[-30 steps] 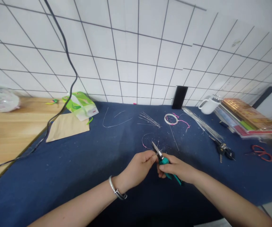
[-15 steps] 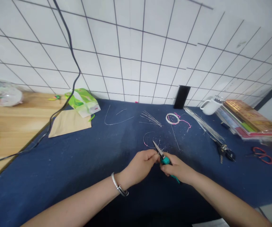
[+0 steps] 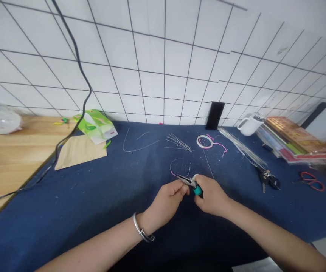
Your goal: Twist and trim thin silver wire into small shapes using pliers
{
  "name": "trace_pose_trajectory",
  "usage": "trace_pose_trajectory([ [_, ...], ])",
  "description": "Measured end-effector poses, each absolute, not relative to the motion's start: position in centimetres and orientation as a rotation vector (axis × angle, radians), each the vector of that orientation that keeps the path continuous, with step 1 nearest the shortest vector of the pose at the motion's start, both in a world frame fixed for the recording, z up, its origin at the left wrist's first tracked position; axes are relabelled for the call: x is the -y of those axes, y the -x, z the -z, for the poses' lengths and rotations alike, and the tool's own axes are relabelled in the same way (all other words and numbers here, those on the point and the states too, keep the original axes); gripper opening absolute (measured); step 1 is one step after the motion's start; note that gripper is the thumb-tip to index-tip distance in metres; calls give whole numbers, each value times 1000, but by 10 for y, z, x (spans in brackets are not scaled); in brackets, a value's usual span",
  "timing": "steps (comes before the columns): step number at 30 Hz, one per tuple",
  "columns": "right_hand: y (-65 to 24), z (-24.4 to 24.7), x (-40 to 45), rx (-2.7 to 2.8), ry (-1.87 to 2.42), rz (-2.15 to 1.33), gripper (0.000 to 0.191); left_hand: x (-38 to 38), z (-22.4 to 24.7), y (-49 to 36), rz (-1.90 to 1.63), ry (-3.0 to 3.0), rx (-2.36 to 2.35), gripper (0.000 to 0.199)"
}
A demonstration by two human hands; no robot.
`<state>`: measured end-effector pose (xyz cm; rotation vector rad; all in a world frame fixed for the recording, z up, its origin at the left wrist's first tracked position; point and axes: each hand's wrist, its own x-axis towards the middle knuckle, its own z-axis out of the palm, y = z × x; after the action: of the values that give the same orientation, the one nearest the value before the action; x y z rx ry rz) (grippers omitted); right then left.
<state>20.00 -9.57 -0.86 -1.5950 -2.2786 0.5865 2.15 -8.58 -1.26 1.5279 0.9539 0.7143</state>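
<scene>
Well, right hand (image 3: 213, 196) grips pliers (image 3: 197, 189); left hand (image 3: 164, 202) pinches something, seemingly thin.

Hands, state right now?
Left hand: pinched shut at the pliers' jaws; anything held can't be told.
Right hand: closed on the pliers' teal grips.

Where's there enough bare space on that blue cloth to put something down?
The widest bare patch of blue cloth lies between the brown paper and the left forearm. Another lies between the right forearm and the keys and red scissors. It's crowded beyond the hands, with loose wires, a white ring and scattered bits.
</scene>
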Motion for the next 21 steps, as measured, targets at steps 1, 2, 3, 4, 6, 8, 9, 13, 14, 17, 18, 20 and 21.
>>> trace_pose_trajectory([
  [1,-200,7,97,2257,1579,-677,19,86,12,-21,-728,-1563,-933,25],
  [2,-199,5,98,2224,1562,-781,20,85,11,-20,-742,-1603,-906,25],
  [3,-199,4,99,2182,1545,-895,20,84,11,-19,-751,-1643,-873,25],
  [4,-199,3,101,2127,1530,-1019,21,84,11,-19,-753,-1678,-841,25],
  [6,-199,4,104,1980,1498,-1289,22,81,12,-18,-743,-1721,-788,26],
  [8,-199,7,107,1820,1439,-1537,21,79,12,-17,-727,-1735,-741,27],
  [9,-200,9,107,1752,1397,-1631,21,79,11,-16,-724,-1735,-722,27],
  [13,-201,12,109,1701,1298,-1742,20,78,8,-15,-697,-1704,-699,26],
  [14,-201,11,109,1762,1327,-1678,21,79,7,-16,-689,-1684,-709,25],
  [17,-204,7,106,2089,1503,-1169,20,83,11,-20,-662,-1592,-789,23],
  [18,-206,5,104,2194,1556,-935,19,85,13,-21,-653,-1552,-825,22],
  [20,-208,3,102,2327,1617,-518,18,87,16,-25,-633,-1484,-890,23],
  [21,-208,3,101,2350,1628,-389,19,87,17,-26,-633,-1471,-913,23],
])
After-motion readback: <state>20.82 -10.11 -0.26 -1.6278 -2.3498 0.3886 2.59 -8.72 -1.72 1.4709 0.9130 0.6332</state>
